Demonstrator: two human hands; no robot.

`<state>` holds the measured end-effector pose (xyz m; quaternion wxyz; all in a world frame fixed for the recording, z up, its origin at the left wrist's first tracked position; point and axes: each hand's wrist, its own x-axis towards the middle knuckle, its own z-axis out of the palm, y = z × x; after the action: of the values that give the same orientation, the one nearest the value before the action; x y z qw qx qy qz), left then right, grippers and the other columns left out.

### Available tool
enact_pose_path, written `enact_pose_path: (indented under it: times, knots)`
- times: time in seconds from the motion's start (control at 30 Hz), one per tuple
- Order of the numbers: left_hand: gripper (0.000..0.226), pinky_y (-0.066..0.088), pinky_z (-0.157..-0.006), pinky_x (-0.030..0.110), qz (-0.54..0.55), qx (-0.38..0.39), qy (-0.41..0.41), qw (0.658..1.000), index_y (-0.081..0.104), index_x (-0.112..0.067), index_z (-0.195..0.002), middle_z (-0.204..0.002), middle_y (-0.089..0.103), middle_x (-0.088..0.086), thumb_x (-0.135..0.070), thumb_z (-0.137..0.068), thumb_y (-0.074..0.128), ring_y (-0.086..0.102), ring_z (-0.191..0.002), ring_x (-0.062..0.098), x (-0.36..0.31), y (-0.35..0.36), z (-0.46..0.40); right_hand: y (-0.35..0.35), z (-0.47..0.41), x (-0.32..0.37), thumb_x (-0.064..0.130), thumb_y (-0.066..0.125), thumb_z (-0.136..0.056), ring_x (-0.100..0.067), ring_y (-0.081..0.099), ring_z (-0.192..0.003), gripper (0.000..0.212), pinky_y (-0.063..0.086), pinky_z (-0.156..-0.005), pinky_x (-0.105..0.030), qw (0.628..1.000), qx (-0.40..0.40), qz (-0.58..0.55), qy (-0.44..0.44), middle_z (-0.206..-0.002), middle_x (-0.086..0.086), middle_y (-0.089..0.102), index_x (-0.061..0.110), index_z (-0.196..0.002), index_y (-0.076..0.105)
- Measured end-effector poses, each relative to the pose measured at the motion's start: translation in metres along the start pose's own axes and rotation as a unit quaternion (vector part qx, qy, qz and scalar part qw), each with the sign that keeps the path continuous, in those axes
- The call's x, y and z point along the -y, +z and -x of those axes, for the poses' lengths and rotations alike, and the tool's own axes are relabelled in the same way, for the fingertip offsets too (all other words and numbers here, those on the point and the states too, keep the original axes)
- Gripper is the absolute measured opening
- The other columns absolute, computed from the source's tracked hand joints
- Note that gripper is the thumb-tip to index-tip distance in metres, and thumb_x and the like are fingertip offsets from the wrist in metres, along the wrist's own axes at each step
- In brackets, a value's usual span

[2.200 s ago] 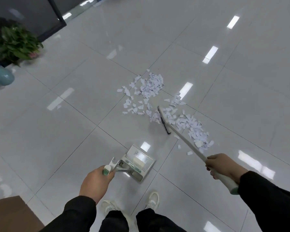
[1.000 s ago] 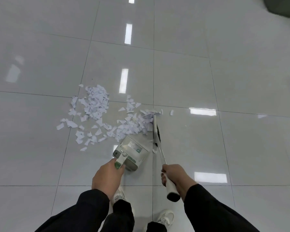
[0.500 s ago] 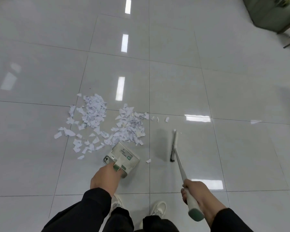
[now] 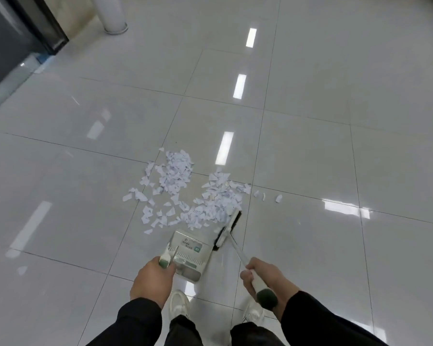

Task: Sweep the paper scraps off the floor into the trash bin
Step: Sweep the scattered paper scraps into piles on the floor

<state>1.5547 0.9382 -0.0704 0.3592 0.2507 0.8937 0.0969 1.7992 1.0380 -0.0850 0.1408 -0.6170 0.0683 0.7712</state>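
White paper scraps (image 4: 185,193) lie in a loose pile on the glossy tiled floor, with three stray bits (image 4: 266,196) to the right. My left hand (image 4: 153,280) grips the green-tipped handle of a pale dustpan (image 4: 191,253), whose mouth rests on the floor just below the pile. My right hand (image 4: 263,277) grips the white handle of a broom (image 4: 229,227); its dark bristle head touches the pile's lower right edge, beside the dustpan. No trash bin is in view.
A white round column base (image 4: 114,18) stands at the top left, next to a dark glass wall and door frame (image 4: 23,38). My white shoes (image 4: 179,308) stand just behind the dustpan. Shiny floor tiles stretch ahead and to the right.
The broom head has swung left from the bare tile to the pile's right edge, beside the dustpan. The view has turned, bringing the column and dark wall into sight.
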Motion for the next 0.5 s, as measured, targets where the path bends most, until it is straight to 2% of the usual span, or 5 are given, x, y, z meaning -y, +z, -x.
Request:
enact_pose_path:
  times: [0.17,0.33,0.5]
  knots:
    - [0.027,0.044,-0.060,0.030,0.009,-0.027,-0.002,1.000,0.064,-0.018,-0.086,-0.077,0.068,0.001,-0.040,-0.100,0.056,0.062,-0.071,0.019,-0.026,0.014,0.015,-0.041,0.032,0.033,-0.004,0.053,-0.087,-0.017,0.045,-0.039,0.010,0.042,-0.035,-0.021,0.990,-0.022,0.123,-0.059,-0.068,-0.016,0.051,-0.003,-0.097,0.051]
    - [0.025,0.044,-0.060,0.030,0.001,-0.020,0.005,1.000,0.063,-0.019,-0.084,-0.076,0.067,0.001,-0.037,-0.100,0.058,0.061,-0.071,0.020,-0.063,0.033,0.024,-0.096,0.057,0.076,-0.003,0.052,-0.088,-0.017,0.041,-0.037,0.002,0.039,-0.035,-0.019,0.978,-0.078,0.167,-0.096,-0.065,-0.018,0.054,-0.004,-0.089,0.052]
    - [0.027,0.044,-0.062,0.030,-0.050,-0.011,0.053,0.997,0.064,-0.023,-0.091,-0.078,0.065,-0.004,-0.047,-0.100,0.056,0.061,-0.072,0.017,-0.109,0.066,0.024,-0.154,0.053,0.135,0.001,0.054,-0.089,-0.019,0.043,-0.038,0.008,0.041,-0.039,-0.022,0.947,-0.157,0.228,-0.163,-0.062,-0.017,0.054,-0.003,-0.082,0.056]
